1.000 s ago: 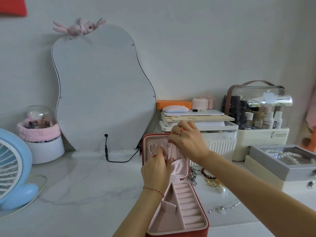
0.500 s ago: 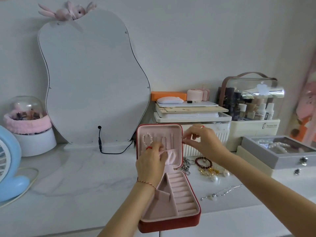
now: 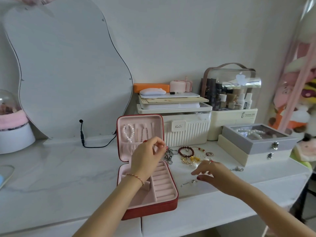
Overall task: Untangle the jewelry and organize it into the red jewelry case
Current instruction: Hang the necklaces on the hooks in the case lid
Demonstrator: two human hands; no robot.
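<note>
A person's two hands work over a white marble-look tabletop point(image 3: 56, 177) where a red jewelry case point(image 3: 148, 206) stands open, its lid upright and its pink-lined tray facing the camera. The left hand point(image 3: 147, 158), a thin twisted bracelet at its wrist, hovers in front of the lid's lower pocket with fingers loosely curled and thumb and forefinger close together; whether they pinch anything cannot be told from this view. A pearl bracelet point(image 3: 128, 133) and several thin chains point(image 3: 142, 132) hang from the hooks inside the lid. The right hand point(image 3: 211, 173) reaches low over the table to the right of the case, fingers spread and relaxed, gripping nothing (its outline is blurred), and just beside a small silver piece point(image 3: 189, 183) lying on the surface. The two hands are apart.

The jewelry waiting beside the case lies in a loose cluster between the case and the storage boxes: a dark red bead bracelet point(image 3: 186, 151), a heap of silver chain point(image 3: 169, 155) touching the case's right edge, gold-coloured pieces point(image 3: 192, 159) and a small silver clasp point(image 3: 236, 169) farther right.

Behind stand a wavy-edged mirror point(image 3: 68, 71) leaning on the wall with a black cable below it, a ribbed cream storage box point(image 3: 186, 132) stacked with flat items, a clear-domed cosmetics organiser point(image 3: 232, 93) and a grey glass-topped box point(image 3: 258, 139) holding pearls.
</note>
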